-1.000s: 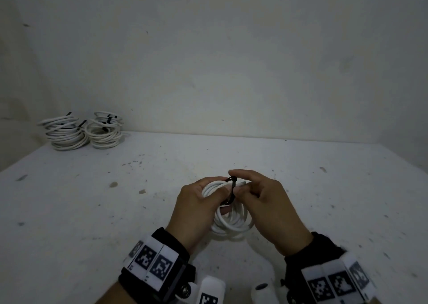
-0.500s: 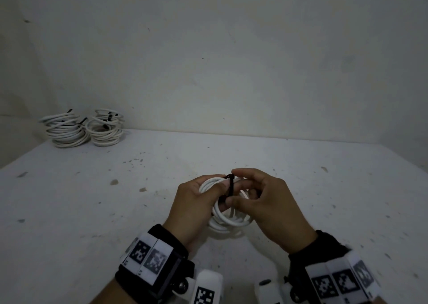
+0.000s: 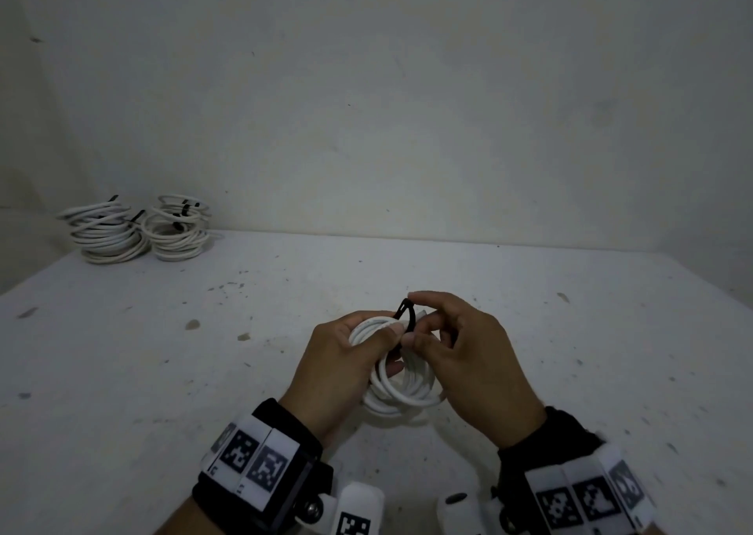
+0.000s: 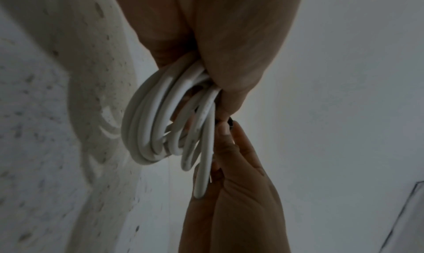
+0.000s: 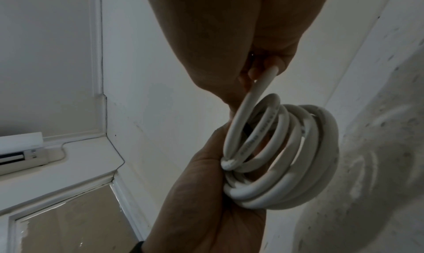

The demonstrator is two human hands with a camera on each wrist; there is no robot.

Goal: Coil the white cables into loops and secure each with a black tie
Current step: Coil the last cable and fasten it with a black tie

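Coils number three: two tied stacks of white cable (image 3: 106, 233) (image 3: 178, 231) sit far left on the table (image 3: 122, 371), while one coil (image 3: 401, 392) is gripped near centre by the left hand (image 3: 342, 365). The right hand (image 3: 468, 363) pinches its one black tie (image 3: 405, 316). Jacket print is unreadable.

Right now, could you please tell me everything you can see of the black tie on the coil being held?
The black tie is a thin, dark, flexible-looking strip looped around the top of the white cable coil. Its upper end stands above the loops, pinched by the right hand; the left hand grips the coil beside it. Whether it is fastened cannot be told.
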